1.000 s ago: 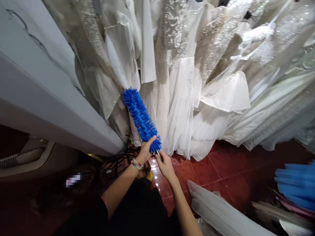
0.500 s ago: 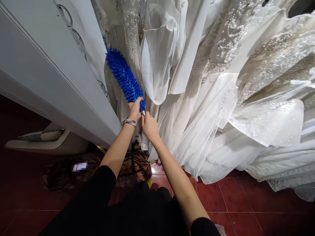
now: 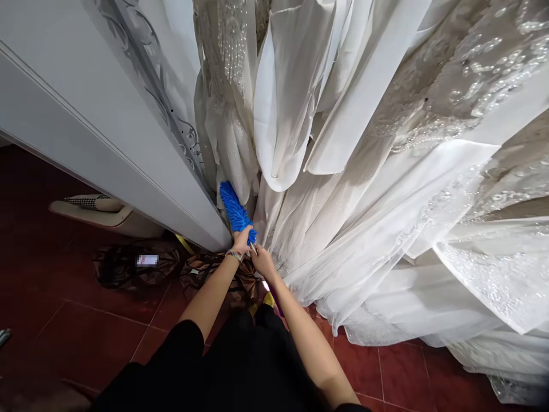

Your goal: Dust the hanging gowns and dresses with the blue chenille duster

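A fluffy blue duster [image 3: 235, 209] points up and away, low beside the white panel, its head against the lower part of a beaded white gown [image 3: 231, 137]. My left hand [image 3: 242, 239] is closed round the base of the blue head, with a woven bracelet on its wrist. Just behind it, my right hand [image 3: 263, 261] grips the metal handle [image 3: 254, 249]. More white gowns [image 3: 343, 217] hang close on the right, with tulle layers and a looped satin piece [image 3: 285, 114] above the hands.
On the left stands a tall white panel [image 3: 107, 137] with scrollwork along its edge. A beige seat [image 3: 128, 220] holds a checked cushion [image 3: 96, 202]. Brown fabric bundles [image 3: 167, 266] lie on the red tiled floor [image 3: 103, 332]. Gown hems reach near the floor at right.
Both hands and the duster have moved down and farther in, so the blue head now sits lower by the gown. The view has also shifted.
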The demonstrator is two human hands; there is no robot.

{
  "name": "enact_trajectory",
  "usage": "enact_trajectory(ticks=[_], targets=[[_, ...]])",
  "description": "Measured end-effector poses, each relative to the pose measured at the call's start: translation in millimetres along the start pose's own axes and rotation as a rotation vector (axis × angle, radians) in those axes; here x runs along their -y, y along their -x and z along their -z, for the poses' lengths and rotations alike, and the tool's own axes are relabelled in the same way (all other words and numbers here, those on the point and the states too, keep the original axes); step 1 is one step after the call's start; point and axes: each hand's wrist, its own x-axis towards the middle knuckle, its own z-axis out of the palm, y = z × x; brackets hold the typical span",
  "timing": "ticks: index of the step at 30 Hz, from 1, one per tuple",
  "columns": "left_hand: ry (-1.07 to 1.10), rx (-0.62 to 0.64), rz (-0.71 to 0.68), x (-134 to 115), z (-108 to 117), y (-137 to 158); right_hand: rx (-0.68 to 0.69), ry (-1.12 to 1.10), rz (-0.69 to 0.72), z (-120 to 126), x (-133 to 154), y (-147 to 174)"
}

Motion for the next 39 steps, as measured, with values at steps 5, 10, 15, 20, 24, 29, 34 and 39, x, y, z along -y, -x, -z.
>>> enact_trajectory(ticks=[5,10,15,20,24,29,34,39], targets=[[0.087,-0.033,-0.054,29,22,56,0.095,-0.220,0.090,6,-50,55],[0.106,0.164,-0.204,-17,8,86,0.133,-0.463,0.234,41,-31,75],[0.156,0.329,-0.343,-102,-31,89,-0.077,-0.441,0.413,85,28,40],[0.180,0.536,-0.496,-185,-67,82,-0.267,-0.352,0.591,133,85,2],[0.273,0.547,-0.570,-246,-106,69,-0.395,-0.290,0.660,166,139,-15],[0.246,0.630,-0.526,-265,-121,46,-0.411,-0.324,0.593,153,161,-37],[0.126,0.537,-0.377,-197,-80,18,-0.291,-0.364,0.390,95,108,-41],[0.099,0.400,-0.221,-107,-43,-3,-0.154,-0.450,0.216,41,45,-23]])
